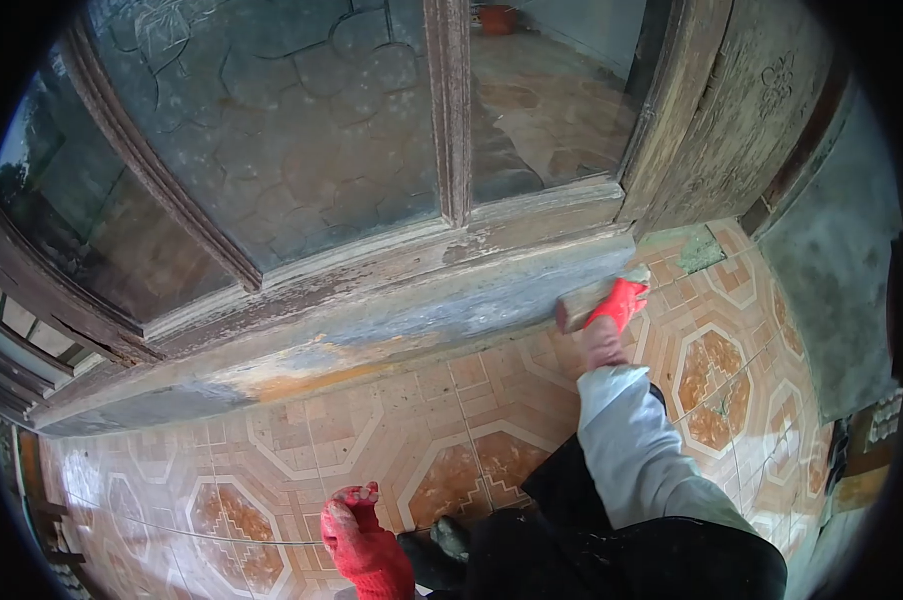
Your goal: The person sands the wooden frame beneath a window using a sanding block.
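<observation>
My right hand (622,301), in a red glove, is closed around a brownish block-like tool (578,308) whose exact kind I cannot make out. It is held against the low plastered sill (492,300) below the window, near the sill's right end. Patches of grey, white and orange mark the sill's face. Lower down, my left hand (360,540), also red-gloved, hangs above the floor in front of my body. Its fingers are curled, and I see nothing in them.
Above the sill stands a weathered wooden frame (450,110) with large glass panes (302,130). Patterned tiles (442,480) cover the floor. A greenish-grey patch (702,250) marks the right corner, beside a grey wall (837,260). A dark shoe (452,538) shows beneath me.
</observation>
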Action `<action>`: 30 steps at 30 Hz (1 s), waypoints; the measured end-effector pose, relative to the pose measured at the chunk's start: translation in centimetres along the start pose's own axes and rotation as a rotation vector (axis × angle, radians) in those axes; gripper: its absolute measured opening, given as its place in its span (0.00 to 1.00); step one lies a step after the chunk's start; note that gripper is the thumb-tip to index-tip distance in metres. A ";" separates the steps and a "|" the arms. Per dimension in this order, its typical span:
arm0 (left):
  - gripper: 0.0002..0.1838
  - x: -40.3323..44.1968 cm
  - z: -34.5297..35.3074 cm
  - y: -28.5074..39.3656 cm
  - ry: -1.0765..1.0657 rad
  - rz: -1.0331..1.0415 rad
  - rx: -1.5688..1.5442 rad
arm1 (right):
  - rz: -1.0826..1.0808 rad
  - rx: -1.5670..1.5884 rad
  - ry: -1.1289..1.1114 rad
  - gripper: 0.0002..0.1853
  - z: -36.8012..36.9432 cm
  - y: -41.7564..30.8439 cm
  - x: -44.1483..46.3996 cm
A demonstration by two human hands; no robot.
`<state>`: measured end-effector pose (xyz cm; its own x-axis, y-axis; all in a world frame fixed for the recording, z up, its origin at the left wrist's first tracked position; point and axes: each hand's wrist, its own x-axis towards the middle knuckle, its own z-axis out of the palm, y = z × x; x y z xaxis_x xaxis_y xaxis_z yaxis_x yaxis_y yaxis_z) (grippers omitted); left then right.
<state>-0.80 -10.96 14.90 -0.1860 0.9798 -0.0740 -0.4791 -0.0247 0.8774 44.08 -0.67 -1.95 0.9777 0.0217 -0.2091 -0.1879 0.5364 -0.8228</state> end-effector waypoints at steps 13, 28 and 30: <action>0.15 -0.1 -0.7 -0.8 -0.019 0.000 -0.009 | -0.375 -0.154 -0.256 0.39 0.9 0.9 -8.1; 0.12 -1.0 1.3 -0.6 0.010 0.013 -0.015 | -1.323 -0.679 -0.961 0.11 3.5 -0.4 -22.6; 0.13 -1.0 0.9 -0.7 -0.002 0.022 -0.036 | -1.590 -0.792 -1.108 0.14 3.6 -0.9 -23.4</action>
<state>0.44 -11.72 14.76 -0.1953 0.9793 -0.0536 -0.5055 -0.0536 0.8612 21.67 1.44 5.59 -0.1278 0.5524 0.8237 0.9776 0.2102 0.0106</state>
